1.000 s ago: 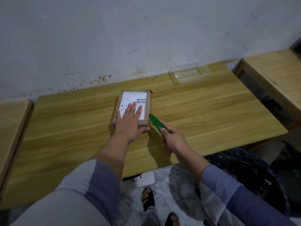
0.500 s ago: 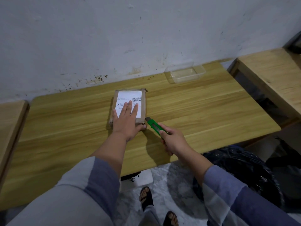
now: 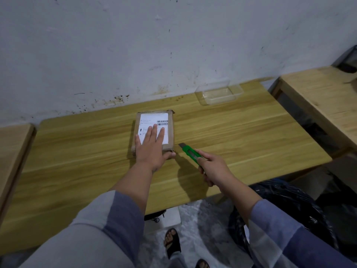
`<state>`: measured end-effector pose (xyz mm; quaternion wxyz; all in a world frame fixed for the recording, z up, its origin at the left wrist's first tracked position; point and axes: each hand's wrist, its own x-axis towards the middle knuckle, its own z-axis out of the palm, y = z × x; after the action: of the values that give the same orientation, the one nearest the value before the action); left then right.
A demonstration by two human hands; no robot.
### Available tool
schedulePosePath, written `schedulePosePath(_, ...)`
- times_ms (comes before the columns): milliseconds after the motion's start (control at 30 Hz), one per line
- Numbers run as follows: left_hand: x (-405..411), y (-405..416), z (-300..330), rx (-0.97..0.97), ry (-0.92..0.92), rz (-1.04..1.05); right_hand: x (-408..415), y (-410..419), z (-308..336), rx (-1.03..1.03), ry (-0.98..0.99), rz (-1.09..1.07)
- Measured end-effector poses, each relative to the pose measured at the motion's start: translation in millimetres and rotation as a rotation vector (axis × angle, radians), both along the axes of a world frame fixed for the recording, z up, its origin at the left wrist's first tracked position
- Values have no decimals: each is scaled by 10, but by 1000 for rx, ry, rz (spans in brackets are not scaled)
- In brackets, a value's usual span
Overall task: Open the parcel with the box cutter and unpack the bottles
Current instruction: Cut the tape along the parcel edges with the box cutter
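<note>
A small brown cardboard parcel (image 3: 170, 130) with a white shipping label lies flat on the wooden table (image 3: 241, 138). My left hand (image 3: 152, 149) rests palm-down on its near half, fingers spread, thumb against the near right corner. My right hand (image 3: 214, 169) grips a green box cutter (image 3: 190, 152); its blade end points toward the parcel's near right corner and stands a short gap away from it. No bottles are visible.
A clear plastic tray (image 3: 219, 93) sits at the table's far right by the wall. Another wooden table (image 3: 324, 97) stands to the right, and a third surface (image 3: 11, 151) to the left. A dark bin (image 3: 289, 206) is on the floor below right.
The cutter's tip has drawn slightly back from the parcel's right side toward its near right corner. My left hand stays pressed on the parcel.
</note>
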<state>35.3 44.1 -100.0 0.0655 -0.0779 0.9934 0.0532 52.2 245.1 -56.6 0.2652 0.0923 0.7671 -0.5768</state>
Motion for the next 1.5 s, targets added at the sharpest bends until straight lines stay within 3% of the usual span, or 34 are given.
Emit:
schedulePosePath(267,-188,64,-5,39,-17,64,-227,-134,70,58,47,33)
schedulePosePath(367,-134,-42,85,91,-70,-26,-253,-220,101,83,85,60)
schedulePosePath(500,3,-434,222,133,22,-137,-313,-321,97,196,229,158)
schedulePosePath(800,218,-946,31,223,118,-130,-387,-674,225,849,734,635)
schedulePosePath(1267,234,-855,73,104,93,-111,-433,-1003,345,1099,980,848)
schedulePosePath(1500,240,-857,110,112,77,-103,-425,-957,464,1127,1036,914)
